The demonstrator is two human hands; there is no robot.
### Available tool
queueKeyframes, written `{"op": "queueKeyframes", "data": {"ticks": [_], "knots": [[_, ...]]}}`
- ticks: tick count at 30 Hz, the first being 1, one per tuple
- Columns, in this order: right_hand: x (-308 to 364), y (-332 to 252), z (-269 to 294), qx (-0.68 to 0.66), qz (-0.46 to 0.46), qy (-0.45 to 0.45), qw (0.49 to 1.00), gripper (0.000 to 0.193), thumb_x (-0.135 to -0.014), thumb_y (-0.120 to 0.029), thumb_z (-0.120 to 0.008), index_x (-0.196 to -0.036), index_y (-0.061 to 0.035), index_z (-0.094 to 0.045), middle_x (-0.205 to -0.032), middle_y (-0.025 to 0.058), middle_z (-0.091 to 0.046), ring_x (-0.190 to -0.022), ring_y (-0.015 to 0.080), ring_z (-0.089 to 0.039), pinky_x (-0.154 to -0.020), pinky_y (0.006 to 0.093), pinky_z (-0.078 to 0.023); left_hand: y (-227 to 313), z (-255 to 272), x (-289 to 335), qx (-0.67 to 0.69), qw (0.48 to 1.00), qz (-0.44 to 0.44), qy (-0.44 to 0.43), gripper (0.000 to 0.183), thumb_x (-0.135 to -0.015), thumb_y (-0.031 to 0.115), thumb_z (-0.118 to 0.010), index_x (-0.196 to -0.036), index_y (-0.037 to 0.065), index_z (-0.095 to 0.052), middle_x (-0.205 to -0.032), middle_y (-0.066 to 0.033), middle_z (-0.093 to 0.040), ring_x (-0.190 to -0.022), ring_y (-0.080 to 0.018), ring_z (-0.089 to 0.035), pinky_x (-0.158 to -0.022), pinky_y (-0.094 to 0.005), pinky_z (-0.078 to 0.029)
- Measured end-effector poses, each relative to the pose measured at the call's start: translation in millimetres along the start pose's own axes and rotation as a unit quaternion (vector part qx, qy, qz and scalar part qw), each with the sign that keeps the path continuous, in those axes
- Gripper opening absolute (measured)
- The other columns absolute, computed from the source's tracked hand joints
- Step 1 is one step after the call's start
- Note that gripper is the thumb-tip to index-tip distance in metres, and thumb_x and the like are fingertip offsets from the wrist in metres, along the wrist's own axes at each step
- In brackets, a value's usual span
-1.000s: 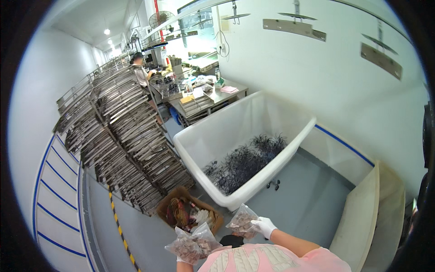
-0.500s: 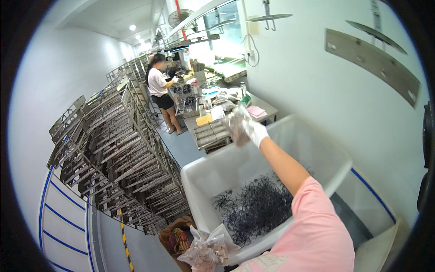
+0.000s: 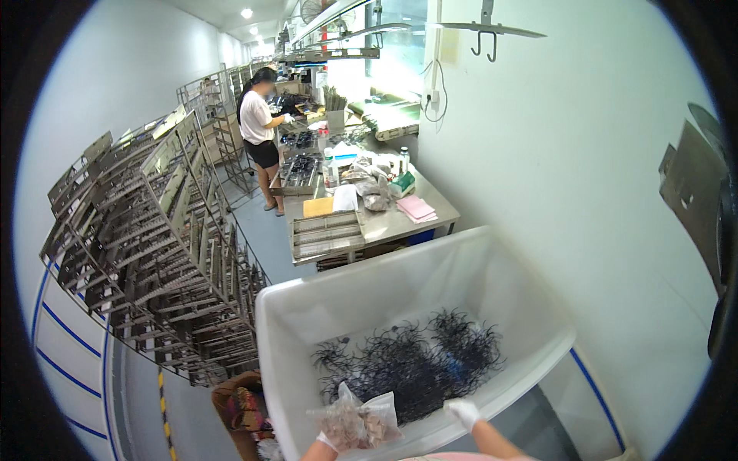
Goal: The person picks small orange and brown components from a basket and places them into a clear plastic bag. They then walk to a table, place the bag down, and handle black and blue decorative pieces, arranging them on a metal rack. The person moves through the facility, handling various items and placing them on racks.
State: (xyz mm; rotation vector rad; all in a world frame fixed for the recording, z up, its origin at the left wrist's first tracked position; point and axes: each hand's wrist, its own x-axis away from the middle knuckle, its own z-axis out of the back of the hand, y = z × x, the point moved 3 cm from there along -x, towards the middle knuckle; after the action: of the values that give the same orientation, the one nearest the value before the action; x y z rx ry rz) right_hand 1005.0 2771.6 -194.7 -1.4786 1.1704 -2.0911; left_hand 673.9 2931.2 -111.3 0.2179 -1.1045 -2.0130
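Note:
My left hand (image 3: 326, 442), in a white glove, is closed on a clear plastic bag (image 3: 360, 424) of small brownish pieces, at the tub's near left side. Over the near rim of the big white tub (image 3: 296, 307) is my right hand (image 3: 463, 413), also gloved. Its fingers are loosely bent and nothing shows in them. Below both hands, many thin curved black pieces (image 3: 400, 369) lie tangled on the tub's bottom. Another filled clear bag (image 3: 376, 201) lies on the steel table (image 3: 419, 230) beyond the tub.
Metal racks (image 3: 154, 246) crowd the left side, and a carton (image 3: 234, 411) stands against the tub. On the table are pink sheets (image 3: 416, 208), a bottle (image 3: 330, 173) and a metal tray (image 3: 327, 234). A co-worker (image 3: 257, 127) stands farther along it. A wall (image 3: 530, 154) borders the right.
My right hand has let go of a clear bag over the table and drawn back to the tub's near rim. My left hand still holds its bag. The view has shifted.

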Motion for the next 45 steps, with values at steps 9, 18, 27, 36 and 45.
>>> {"op": "queueKeyframes", "data": {"ticks": [9, 18, 27, 36, 45], "knots": [[88.1, 81.0, 98.1, -0.252, -0.092, 0.139, 0.953, 0.026, -0.091, -0.017, -0.068, -0.113, -0.0032, -0.070, -0.105, 0.0106, -0.073, -0.096, 0.0232, -0.070, -0.086, 0.0380, -0.059, 114.1, 178.7, -356.8, -0.435, 0.771, -0.289, 0.364, 0.043, -0.093, 0.046, -0.053, -0.119, 0.013, -0.061, -0.125, -0.0191, -0.058, -0.119, -0.0361, -0.051, -0.100, -0.0614, -0.031], [106.5, 62.4, 80.6, -0.188, -0.020, 0.104, 0.977, 0.030, -0.094, -0.015, -0.065, -0.119, 0.0012, -0.067, -0.110, 0.0117, -0.071, -0.095, 0.0221, -0.068, -0.083, 0.0339, -0.058, 134.4, 217.5, -449.9, -0.480, 0.782, -0.266, 0.294, 0.012, -0.082, 0.010, -0.059, -0.087, 0.005, -0.069, -0.089, -0.0172, -0.069, -0.085, -0.0292, -0.070, -0.074, -0.0437, -0.057], [40.6, -45.6, -9.4, 0.416, 0.263, -0.054, 0.869, 0.031, -0.090, -0.030, -0.060, -0.109, -0.0093, -0.073, -0.112, 0.0162, -0.070, -0.108, 0.0345, -0.065, -0.094, 0.0421, -0.052, -59.6, 20.9, -19.3, 0.198, 0.972, 0.081, 0.100, 0.038, -0.098, 0.026, -0.058, -0.123, -0.001, -0.066, -0.114, -0.0114, -0.072, -0.104, -0.0187, -0.067, -0.094, -0.0310, -0.051], [98.3, -152.0, -222.1, 0.479, 0.474, -0.144, 0.724, 0.022, -0.087, -0.024, -0.062, -0.099, -0.0103, -0.074, -0.100, 0.0138, -0.072, -0.096, 0.0341, -0.067, -0.086, 0.0453, -0.054, -257.9, -96.2, 529.5, 0.345, 0.610, 0.511, 0.498, 0.021, -0.095, 0.010, -0.053, -0.107, 0.001, -0.068, -0.096, -0.0152, -0.070, -0.072, -0.0186, -0.066, -0.056, -0.0297, -0.052], [319.3, 33.2, -475.2, 0.504, 0.517, -0.501, 0.477, 0.030, -0.092, -0.030, -0.057, -0.111, -0.0108, -0.071, -0.112, 0.0137, -0.070, -0.105, 0.0343, -0.065, -0.092, 0.0433, -0.052, -190.2, -428.3, 754.9, 0.041, 0.804, 0.593, -0.025, 0.031, -0.092, 0.026, -0.058, -0.117, 0.011, -0.069, -0.114, -0.0135, -0.071, -0.107, -0.0308, -0.068, -0.085, -0.0449, -0.056]]}}
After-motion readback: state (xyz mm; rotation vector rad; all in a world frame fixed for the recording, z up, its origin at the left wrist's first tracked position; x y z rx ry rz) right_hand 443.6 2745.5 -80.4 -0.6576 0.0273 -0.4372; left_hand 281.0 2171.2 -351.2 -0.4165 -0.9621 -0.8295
